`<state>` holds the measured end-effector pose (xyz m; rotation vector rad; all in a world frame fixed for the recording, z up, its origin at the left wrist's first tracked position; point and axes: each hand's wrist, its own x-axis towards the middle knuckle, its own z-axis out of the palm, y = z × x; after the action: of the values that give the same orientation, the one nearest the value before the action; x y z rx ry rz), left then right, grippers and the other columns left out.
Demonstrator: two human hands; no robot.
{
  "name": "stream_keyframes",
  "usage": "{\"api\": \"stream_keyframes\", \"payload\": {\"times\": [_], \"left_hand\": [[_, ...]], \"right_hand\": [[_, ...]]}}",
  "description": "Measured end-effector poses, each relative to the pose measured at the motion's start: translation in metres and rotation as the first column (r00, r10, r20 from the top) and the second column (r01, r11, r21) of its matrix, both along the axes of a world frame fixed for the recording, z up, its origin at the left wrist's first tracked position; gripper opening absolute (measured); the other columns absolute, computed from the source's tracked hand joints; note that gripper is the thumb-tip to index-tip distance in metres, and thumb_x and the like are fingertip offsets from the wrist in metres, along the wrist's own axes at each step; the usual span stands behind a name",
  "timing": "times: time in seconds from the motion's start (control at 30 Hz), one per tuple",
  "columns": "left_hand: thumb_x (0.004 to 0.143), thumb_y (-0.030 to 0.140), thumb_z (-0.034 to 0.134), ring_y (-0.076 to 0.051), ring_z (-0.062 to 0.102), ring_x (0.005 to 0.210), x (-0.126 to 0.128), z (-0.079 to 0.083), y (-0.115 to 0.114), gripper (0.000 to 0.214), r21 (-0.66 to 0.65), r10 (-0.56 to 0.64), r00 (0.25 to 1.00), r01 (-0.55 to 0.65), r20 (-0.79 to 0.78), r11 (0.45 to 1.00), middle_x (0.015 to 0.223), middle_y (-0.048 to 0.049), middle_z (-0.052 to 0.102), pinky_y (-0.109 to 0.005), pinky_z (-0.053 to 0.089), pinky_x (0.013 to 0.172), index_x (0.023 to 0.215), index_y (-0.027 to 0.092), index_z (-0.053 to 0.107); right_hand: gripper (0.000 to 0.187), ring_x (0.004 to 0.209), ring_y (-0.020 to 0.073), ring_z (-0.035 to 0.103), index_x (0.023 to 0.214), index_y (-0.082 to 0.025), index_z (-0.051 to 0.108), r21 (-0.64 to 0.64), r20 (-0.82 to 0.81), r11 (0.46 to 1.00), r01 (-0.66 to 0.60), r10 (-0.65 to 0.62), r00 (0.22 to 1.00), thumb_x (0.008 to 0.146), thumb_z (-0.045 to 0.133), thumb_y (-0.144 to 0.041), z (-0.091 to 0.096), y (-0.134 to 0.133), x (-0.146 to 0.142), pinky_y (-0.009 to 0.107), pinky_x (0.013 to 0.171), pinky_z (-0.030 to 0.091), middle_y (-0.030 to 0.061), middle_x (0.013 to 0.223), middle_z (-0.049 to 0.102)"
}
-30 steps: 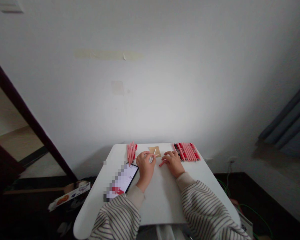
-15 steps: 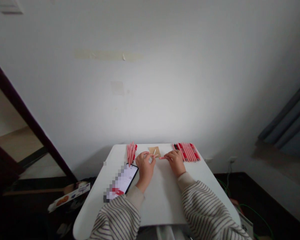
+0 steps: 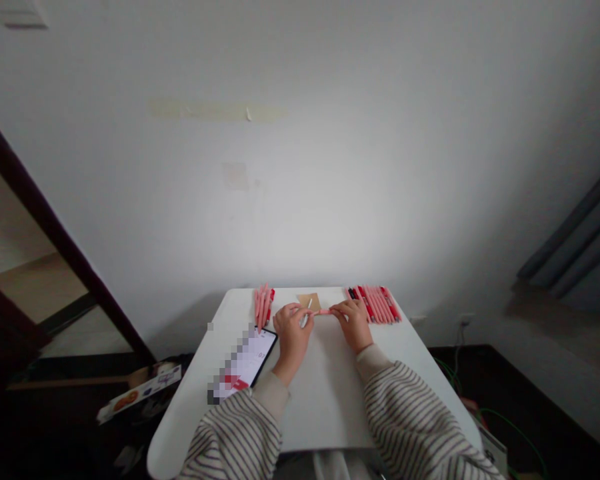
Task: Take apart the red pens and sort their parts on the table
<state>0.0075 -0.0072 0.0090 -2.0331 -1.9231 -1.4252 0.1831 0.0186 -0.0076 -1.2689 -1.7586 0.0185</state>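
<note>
Between my two hands a slim pink pen (image 3: pixel 324 312) is held level above the white table. Its left end is pinched by my left hand (image 3: pixel 293 333), its right end by my right hand (image 3: pixel 354 325). Fingers cover both ends. A thin white stick, perhaps a refill (image 3: pixel 309 304), shows just beyond my left fingertips; whether it touches them I cannot tell. Behind the hands lies a small tan paper square (image 3: pixel 315 300). Left of my left hand is a small bunch of pink and red pens (image 3: pixel 263 307); right of my right hand, a wider row of pens (image 3: pixel 377 305).
A phone (image 3: pixel 247 363) with a lit, partly blurred screen lies on the left of the white table (image 3: pixel 325 400), touching or close to the pen bunch. The table's far edge is near a plain wall (image 3: pixel 320 200). Cables (image 3: pixel 450 373) run along the floor at right.
A gap stood between the pale rod in my left fingers and the pink barrel in my right; now the two meet in one line. The bunches and phone have not moved.
</note>
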Motion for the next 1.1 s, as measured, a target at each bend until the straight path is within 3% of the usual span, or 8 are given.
{"api": "stream_keyframes", "payload": {"times": [0.47,0.67,1.1], "left_hand": [[0.078,0.028,0.066,-0.022,0.052,0.105,-0.0012,-0.0028,-0.0005,0.01,-0.053,-0.039,0.999,0.038,-0.031,0.998,0.105,-0.0037,0.063,-0.041,0.038,0.094,0.085,0.028,0.072],[0.076,0.029,0.067,-0.023,0.052,0.105,-0.0017,-0.0058,0.0007,0.009,-0.076,-0.024,0.999,0.021,-0.038,0.997,0.107,-0.0048,0.064,-0.042,0.038,0.094,0.082,0.027,0.073],[0.076,0.032,0.068,-0.023,0.05,0.104,-0.0008,-0.0006,-0.0018,0.013,-0.092,-0.012,0.999,0.008,-0.052,0.996,0.112,-0.0032,0.064,-0.041,0.036,0.093,0.087,0.033,0.074]], "right_hand": [[0.017,0.089,0.0204,0.053,0.089,-0.027,0.075,-0.083,0.013,0.986,-0.147,0.149,0.989,0.086,0.061,-0.038,-0.0011,0.0001,-0.0011,0.033,0.081,0.038,0.0035,0.078,0.069],[0.015,0.09,0.0211,0.053,0.091,-0.028,0.075,-0.096,0.064,0.987,-0.128,0.135,0.989,0.081,0.068,-0.035,-0.0028,0.0008,-0.0016,0.035,0.081,0.039,0.0037,0.08,0.069],[0.016,0.092,0.0215,0.052,0.088,-0.031,0.075,-0.062,0.085,0.998,-0.032,0.037,0.996,0.085,0.062,-0.039,0.0025,-0.0053,-0.003,0.037,0.084,0.036,0.004,0.084,0.067]]}}
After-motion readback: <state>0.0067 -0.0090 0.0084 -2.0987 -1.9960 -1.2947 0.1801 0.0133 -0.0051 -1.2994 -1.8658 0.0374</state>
